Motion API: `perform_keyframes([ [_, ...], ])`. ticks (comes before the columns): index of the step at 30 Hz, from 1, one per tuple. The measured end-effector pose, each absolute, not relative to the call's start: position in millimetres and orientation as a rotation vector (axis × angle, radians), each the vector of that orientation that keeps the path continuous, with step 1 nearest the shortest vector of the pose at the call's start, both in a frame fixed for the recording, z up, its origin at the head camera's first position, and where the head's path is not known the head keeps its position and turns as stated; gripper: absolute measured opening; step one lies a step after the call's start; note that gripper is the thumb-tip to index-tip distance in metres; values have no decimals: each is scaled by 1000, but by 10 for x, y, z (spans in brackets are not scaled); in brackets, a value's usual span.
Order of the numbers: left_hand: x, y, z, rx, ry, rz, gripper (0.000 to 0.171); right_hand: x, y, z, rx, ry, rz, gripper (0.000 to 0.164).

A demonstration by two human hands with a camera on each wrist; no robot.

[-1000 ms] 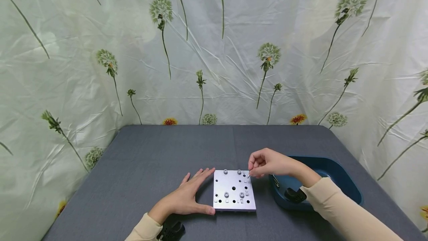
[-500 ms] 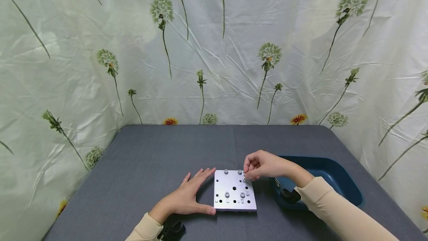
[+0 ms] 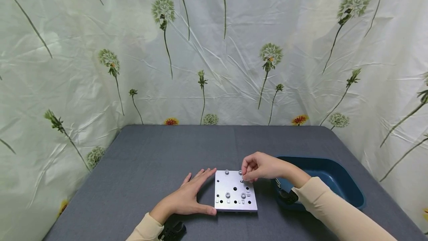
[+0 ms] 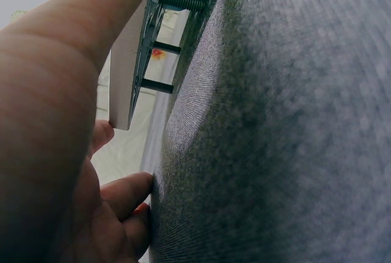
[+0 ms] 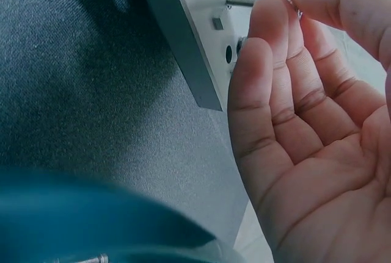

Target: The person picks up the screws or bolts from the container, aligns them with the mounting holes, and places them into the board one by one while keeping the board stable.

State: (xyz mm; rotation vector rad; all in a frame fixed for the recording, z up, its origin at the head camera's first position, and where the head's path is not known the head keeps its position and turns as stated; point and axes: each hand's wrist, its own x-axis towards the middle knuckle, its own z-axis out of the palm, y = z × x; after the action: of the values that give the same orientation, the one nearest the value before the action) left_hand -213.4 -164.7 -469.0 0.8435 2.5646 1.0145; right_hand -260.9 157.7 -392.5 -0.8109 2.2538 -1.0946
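Two hands share the metal plate (image 3: pixel 223 186), which lies between them. The left hand (image 3: pixel 188 196), fingers spread and gripping nothing, touches its near side with thumb and fingertip, probably to stop it sliding. The right hand (image 3: pixel 264 166) pinches a screw (image 5: pixel 242 1) between its fingertips, shank towards the plate, seemingly to aim it at a hole. Behind that hand's wrist sits a blue bin (image 3: pixel 341 183). Only the left wrist view shows threaded shanks (image 4: pixel 182 2) protruding beneath the plate; only the right wrist view bares the pinched shank.
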Motion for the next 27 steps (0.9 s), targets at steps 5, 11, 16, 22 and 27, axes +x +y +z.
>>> perform_keyframes([
  [5,-2133,-1647,-4694,846,2563,1022,118,-2619,1542,-3941,-825,2247,-1078,16],
  [11,-2130,-1646,-4692,847,2555,1024,117,-2617,1517,-3960,-822,2234,-1060,11],
  [16,-2128,-1647,-4689,847,2552,1031,117,-2618,1513,-3972,-828,2234,-1049,8],
  [22,-2134,-1648,-4697,846,2555,1030,117,-2620,1504,-3983,-820,2235,-1043,11],
  [27,-2138,-1652,-4710,850,2560,1030,118,-2610,1499,-3977,-802,2231,-1041,14],
])
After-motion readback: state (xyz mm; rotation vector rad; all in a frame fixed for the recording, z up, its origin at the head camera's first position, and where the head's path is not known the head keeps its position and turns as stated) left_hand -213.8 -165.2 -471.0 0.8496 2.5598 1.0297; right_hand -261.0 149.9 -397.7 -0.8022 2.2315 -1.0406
